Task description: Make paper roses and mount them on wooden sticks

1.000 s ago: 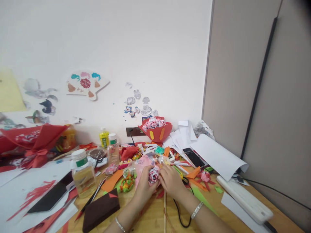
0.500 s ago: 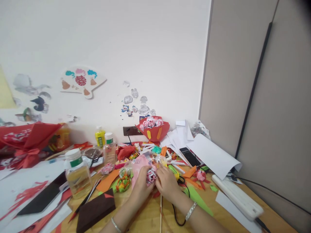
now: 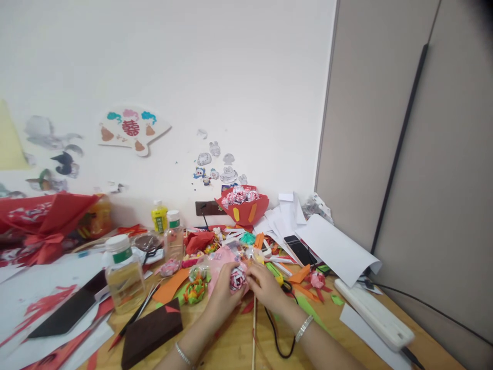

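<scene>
A pink and white paper flower is held between both hands near the middle of the table. My left hand is closed around its left side, thumb below it. My right hand pinches at the flower's right edge, fingertips bent together. Beneath and behind the hands lies a pink sheet. A thin wooden stick runs from under the hands toward the table's front edge. The underside of the flower is hidden.
A clear jar, a dark brown block and a black tablet-like slab lie left. Behind stands a red bouquet. On the right are a phone, white paper, a white power strip and a black cable.
The flower has turned slightly and shifted a little left between the hands. The right fingers have moved slightly along its edge. The view has shifted slightly.
</scene>
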A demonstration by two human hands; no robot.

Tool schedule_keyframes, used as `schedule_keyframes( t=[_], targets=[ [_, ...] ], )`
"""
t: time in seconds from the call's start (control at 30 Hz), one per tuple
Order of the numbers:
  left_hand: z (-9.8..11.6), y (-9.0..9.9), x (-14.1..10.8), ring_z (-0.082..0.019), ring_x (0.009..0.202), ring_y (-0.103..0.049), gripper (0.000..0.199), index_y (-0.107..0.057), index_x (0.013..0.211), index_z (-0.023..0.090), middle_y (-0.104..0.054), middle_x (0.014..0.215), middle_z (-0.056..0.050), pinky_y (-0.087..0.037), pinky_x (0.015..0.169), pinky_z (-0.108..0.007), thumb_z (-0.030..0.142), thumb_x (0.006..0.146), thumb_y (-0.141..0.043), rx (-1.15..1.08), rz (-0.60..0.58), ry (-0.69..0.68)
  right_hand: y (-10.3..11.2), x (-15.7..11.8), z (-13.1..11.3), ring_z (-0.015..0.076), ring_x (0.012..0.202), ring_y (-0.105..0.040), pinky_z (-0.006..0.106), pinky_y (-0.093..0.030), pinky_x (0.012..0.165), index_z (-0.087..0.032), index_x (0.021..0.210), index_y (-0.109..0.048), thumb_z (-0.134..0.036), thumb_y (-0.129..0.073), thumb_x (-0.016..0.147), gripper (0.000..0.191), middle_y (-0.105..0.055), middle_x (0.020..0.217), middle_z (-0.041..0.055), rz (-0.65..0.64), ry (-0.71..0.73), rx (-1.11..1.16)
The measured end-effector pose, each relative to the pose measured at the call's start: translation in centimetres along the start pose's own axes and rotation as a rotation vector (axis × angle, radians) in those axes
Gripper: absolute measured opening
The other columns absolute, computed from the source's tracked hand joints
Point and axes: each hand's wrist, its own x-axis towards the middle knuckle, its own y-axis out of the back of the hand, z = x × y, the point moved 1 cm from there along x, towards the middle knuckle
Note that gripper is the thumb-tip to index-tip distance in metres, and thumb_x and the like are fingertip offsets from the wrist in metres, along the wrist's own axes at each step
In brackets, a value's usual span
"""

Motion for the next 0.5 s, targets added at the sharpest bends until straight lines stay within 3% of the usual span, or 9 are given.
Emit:
schedule_keyframes(
  t=[0.27, 0.5],
  targets=[
    [0.2, 0.0, -0.1, -0.025, 0.094, -0.061, 0.034, -0.053, 0.103, 0.019, -0.064, 0.100, -0.008, -0.050, 0.082, -0.041, 0.026, 0.070, -0.060, -0.019, 0.022, 0.016, -0.6, 0.1, 1.8, 0.0130, 0.066, -0.057, 0.024, -0.048, 0.061, -0.017, 0.076, -0.057, -0.024, -0.051, 0.082, 0.011, -0.059, 0.071, -0.0005, -0.019, -0.157, 0.318],
    [-0.6, -0.5, -0.2, -0.026, 0.094, -0.062, 0.034, -0.054, 0.102, 0.018, -0.065, 0.100, -0.010, -0.051, 0.081, -0.041, 0.025, 0.070, -0.058, -0.035, 0.081, 0.004, -0.7, 0.2, 1.3, 0.0138, 0.066, -0.056, 0.025, -0.047, 0.063, -0.018, 0.073, -0.057, -0.028, -0.056, 0.079, 0.012, -0.059, 0.069, -0.0010, -0.002, -0.199, 0.373]
  ],
)
